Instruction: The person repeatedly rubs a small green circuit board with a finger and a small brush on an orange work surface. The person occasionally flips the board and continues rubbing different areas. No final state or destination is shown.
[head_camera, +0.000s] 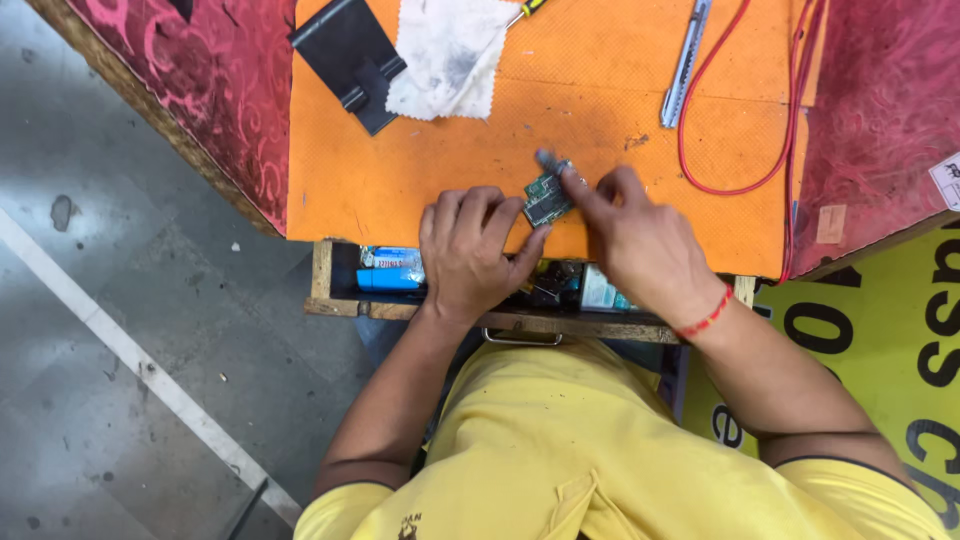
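- Head view: the left hand (468, 250) is curling narrowly, its fingertips pinning a small green circuit board (546, 198) onto the orange mat (450, 160) — the board is lying just below the mat's centre.
- The right hand (632, 238) is pinching a thin tool (549, 161), blurred, its tip touching the board at 12 o'clock.
- At 10 o'clock from the board, a white cloth (448, 55) is lying beside a black pouch (348, 55).
- At 1 o'clock — a grey utility knife (684, 65) and a red wire (745, 150).
- At 6 o'clock, an open wooden drawer (330, 290) is sitting under the hands.
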